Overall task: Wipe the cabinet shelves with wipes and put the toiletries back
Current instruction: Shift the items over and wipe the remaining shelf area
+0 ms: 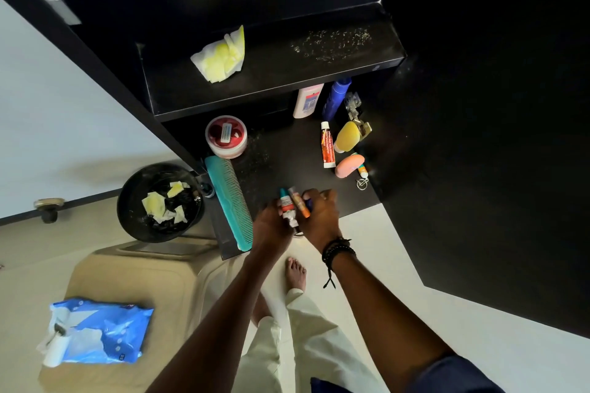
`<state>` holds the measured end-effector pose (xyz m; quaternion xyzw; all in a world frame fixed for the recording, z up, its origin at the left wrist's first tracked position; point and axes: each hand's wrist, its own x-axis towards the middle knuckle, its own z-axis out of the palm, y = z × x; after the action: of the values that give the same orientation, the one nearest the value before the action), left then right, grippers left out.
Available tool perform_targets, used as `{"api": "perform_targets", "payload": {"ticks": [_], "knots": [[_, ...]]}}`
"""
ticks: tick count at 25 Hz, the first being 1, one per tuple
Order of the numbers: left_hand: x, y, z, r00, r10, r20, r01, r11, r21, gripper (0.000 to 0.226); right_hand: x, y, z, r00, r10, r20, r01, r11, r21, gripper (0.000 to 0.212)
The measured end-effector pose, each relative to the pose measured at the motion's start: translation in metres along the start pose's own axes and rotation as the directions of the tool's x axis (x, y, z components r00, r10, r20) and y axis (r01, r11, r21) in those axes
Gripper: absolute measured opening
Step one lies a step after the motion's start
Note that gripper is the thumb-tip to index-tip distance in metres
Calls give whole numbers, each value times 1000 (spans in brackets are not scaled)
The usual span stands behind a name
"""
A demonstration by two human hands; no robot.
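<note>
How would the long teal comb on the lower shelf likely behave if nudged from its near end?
The teal comb looks like thin rigid plastic, so probably light and stiff. It lies flat, so it would likely slide rather than roll. Its near end seems to reach the lower shelf front edge, so a nudge might tip it off.

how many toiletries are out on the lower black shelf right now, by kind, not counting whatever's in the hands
Bottles, standing at the back: 2, a white one and a blue one
Round tubs: 1, the red-lidded tub
Combs: 1, the teal comb
Tubes lying flat: 1, the orange and white tube
Rounded items: 2, one yellow, one pink
Total: 7
</note>
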<state>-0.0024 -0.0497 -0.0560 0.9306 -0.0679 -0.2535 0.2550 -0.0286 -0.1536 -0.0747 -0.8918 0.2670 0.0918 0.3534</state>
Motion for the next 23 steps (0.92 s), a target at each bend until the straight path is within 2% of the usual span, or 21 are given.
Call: {"api": "perform_targets", "payload": {"ticks": [3, 6, 8, 12, 14, 16, 17, 19, 21, 23], "knots": [[10, 27, 10, 991, 82, 107, -82, 997, -3, 37, 12, 20, -26, 997, 66, -46, -66, 998, 2, 31], [20, 47, 21, 989, 31, 145, -5, 984, -180, 45, 21, 30, -48, 991, 123, -60, -123, 992, 7, 32], [26, 55, 26, 983, -3, 185, 46, 973, -226, 48, 24, 33, -56, 985, 156, -74, -155, 988, 14, 34], [33, 61, 27, 960, 36, 276, 51, 952, -302, 54, 28, 38, -60, 978, 166, -125, -163, 986, 36, 41], [31, 56, 27, 961, 60, 269, 31, 946, -323, 53, 25, 39, -58, 977, 147, -153, -145, 989, 22, 47], [23, 41, 25, 990, 64, 128, -17, 939, -342, 47, 18, 37, -51, 970, 127, -206, -130, 991, -1, 52], [17, 31, 24, 998, 62, -1, -58, 932, -359, 43, 13, 34, -46, 965, 102, -240, -105, 995, 4, 51], [5, 3, 20, 968, -23, -249, -66, 937, -343, 41, 3, 25, -28, 965, -9, -264, 19, 999, 37, 43], [-3, -28, 14, 901, -199, -385, 75, 947, -314, 44, -8, 10, -3, 986, -82, -142, 98, 989, 112, 34], [-11, -48, 4, 844, -361, -396, 205, 901, -383, 53, -17, -10, 20, 996, -70, 57, 59, 983, 171, 34]]}}
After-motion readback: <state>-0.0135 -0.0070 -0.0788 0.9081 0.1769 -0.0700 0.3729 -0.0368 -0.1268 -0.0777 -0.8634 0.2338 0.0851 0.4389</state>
